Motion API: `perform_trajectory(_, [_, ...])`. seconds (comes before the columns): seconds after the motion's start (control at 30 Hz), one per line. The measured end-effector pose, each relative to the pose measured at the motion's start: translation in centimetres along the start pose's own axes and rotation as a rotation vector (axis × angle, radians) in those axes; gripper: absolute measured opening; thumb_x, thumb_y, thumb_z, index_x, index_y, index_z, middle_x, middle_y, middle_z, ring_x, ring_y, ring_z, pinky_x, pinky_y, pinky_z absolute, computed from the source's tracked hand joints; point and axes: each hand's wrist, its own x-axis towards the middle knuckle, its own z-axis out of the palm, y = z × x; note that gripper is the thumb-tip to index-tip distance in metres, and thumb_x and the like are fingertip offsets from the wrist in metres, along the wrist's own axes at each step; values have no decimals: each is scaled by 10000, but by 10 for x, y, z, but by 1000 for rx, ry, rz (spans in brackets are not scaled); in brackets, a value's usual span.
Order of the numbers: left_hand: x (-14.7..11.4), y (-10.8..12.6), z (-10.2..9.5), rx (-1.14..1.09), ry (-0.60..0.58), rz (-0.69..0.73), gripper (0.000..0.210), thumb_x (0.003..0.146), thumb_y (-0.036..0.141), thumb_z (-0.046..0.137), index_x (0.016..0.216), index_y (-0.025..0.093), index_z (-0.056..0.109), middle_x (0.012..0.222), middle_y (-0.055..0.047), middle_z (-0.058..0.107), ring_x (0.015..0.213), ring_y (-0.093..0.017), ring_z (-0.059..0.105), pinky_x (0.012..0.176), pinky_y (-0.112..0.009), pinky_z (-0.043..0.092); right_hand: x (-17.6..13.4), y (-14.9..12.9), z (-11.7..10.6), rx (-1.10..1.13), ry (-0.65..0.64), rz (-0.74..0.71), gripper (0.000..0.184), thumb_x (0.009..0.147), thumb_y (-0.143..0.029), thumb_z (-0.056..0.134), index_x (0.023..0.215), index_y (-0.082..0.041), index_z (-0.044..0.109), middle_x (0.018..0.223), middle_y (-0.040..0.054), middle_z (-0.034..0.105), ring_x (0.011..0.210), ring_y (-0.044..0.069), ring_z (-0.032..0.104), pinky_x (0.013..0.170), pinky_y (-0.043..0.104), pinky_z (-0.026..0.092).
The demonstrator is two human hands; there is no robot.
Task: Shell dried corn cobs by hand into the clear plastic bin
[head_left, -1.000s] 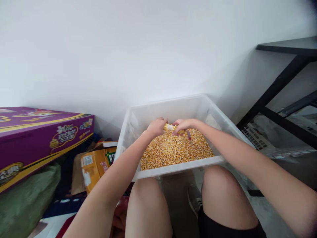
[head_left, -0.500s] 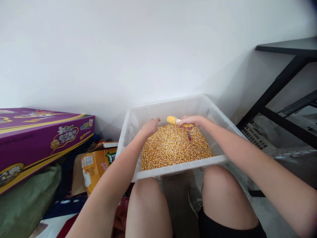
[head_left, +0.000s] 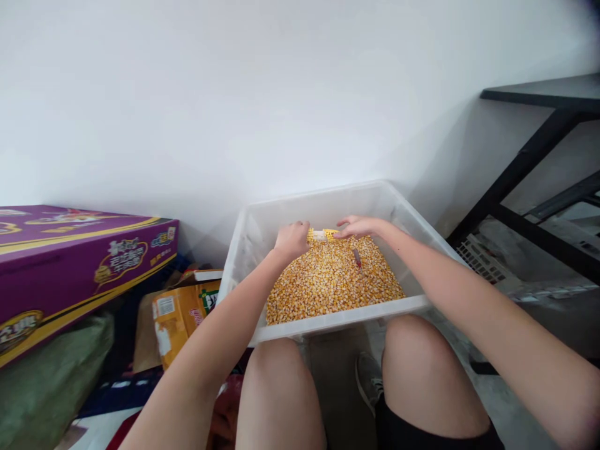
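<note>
Above the heap of loose kernels, a corn cob (head_left: 319, 235) is held level between my two hands. Its bare white middle shows, with yellow kernels on both sides. My left hand (head_left: 293, 239) is wrapped round the left end, hiding it. At the other end, my right hand (head_left: 357, 227) grips with the thumb below and a finger stretched out above. Yellow corn kernels (head_left: 328, 281) fill the bottom of a translucent white plastic tub (head_left: 337, 317). A slim tool with a reddish handle (head_left: 357, 256), like a small screwdriver, rests on the kernels below my right hand.
A purple printed carton (head_left: 84, 256) stands on the left, over a green sack (head_left: 56, 369). Beside the tub lies a torn yellow-orange package (head_left: 180, 322). A black-framed table (head_left: 520, 153) is at the right, with a white plastic basket (head_left: 485, 259) under it. Behind the tub rises a white wall (head_left: 300, 100).
My left hand has closed round the cob's left end. The cob has turned so its bare stretch lies between my hands. My right hand has shifted its hold on it.
</note>
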Motion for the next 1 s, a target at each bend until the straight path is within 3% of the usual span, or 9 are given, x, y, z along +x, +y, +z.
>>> perform_trajectory(0.17, [0,-4,3,36,-35,-9,287,700,181,520,987,161,527,948,-106,594,837,-244,596,670,-313,440,2,1,-3,-338,200,-26,1021,522,-432,786,1374,-105,330,1308,205,463,1167,320,467,937,369,407])
perform_trajectory(0.27, [-1,1,0,42,18,65,296,709,169,519,1005,165,522,950,-96,583,850,-235,583,664,-308,435,0,-8,8,-193,1,-122,914,525,-405,778,1316,-138,404,1254,159,518,1070,262,543,856,322,464])
perform_trajectory(0.4, [-3,13,-9,59,126,151,285,742,138,506,1026,156,524,984,-110,560,933,-239,537,706,-323,426,-3,-15,30,34,-371,-158,422,588,-398,735,856,-102,600,735,60,627,674,154,593,612,261,495])
perform_trajectory(0.5, [-5,20,-15,106,194,233,211,789,110,459,977,136,551,979,-138,556,974,-255,505,746,-349,403,-5,-18,37,112,-457,-156,357,591,-410,730,616,-127,514,489,-24,487,470,85,464,473,222,439])
perform_trajectory(0.63, [-8,25,-16,101,158,337,214,833,155,431,983,147,583,944,-144,580,938,-261,525,750,-371,389,-11,-23,35,106,-470,-175,366,620,-408,698,542,-145,456,458,-42,448,426,61,411,448,207,423])
perform_trajectory(0.7, [-8,26,-13,85,81,314,207,813,190,465,956,150,610,926,-140,602,907,-257,552,738,-363,399,-15,-27,36,-30,-392,-138,304,634,-377,676,557,-140,501,478,-17,492,447,84,459,451,221,439])
perform_trajectory(0.8, [-5,26,-8,74,-59,248,202,757,231,515,886,153,650,877,-131,641,841,-253,600,719,-348,423,-17,-34,46,-325,-136,-90,184,638,-293,645,623,-119,587,552,61,585,515,157,556,466,260,453])
perform_trajectory(0.9, [-2,24,-2,52,-117,184,234,714,244,522,872,157,670,864,-131,664,811,-265,624,695,-343,447,-15,-40,60,-630,161,-216,156,649,-235,620,736,-107,643,701,145,652,639,238,620,548,307,462])
perform_trajectory(1.0, [1,20,4,-37,-169,119,261,684,273,530,865,156,677,858,-125,674,791,-256,630,663,-317,458,-12,-41,71,-845,279,-367,178,674,-181,599,828,-118,662,825,174,674,771,272,638,650,323,457])
